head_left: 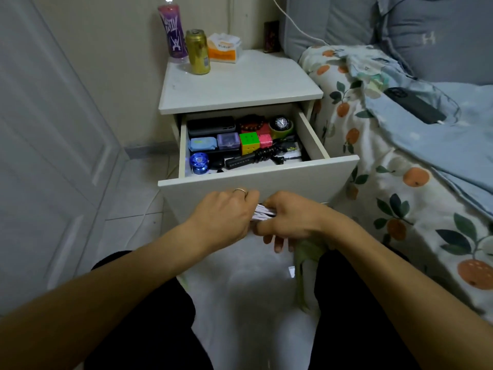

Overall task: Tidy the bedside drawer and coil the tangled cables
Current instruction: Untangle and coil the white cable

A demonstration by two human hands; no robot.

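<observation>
The bedside drawer (pixel 266 182) stands pulled open. Inside lie a black case (pixel 210 125), a blue pouch (pixel 202 144), a purple box (pixel 227 141), a colour cube (pixel 249 142), a pink cube (pixel 265 140), a bead bracelet (pixel 252 125), a watch on a green holder (pixel 280 125), a blue yo-yo (pixel 198 162) and a black coiled cable with a bar (pixel 256 157). In front of the drawer my left hand (pixel 224 220) and my right hand (pixel 290 218) both grip a bundle of white cable (pixel 262 212) between them. A green cloth (pixel 306 260) hangs below my right hand.
On the nightstand top (pixel 240 84) stand a purple bottle (pixel 173 33), a gold can (pixel 198 52) and a tissue pack (pixel 224 48). The bed (pixel 400 169) with a fruit-print sheet lies at the right, a black phone (pixel 414 105) on it. A white door (pixel 48 129) is at the left.
</observation>
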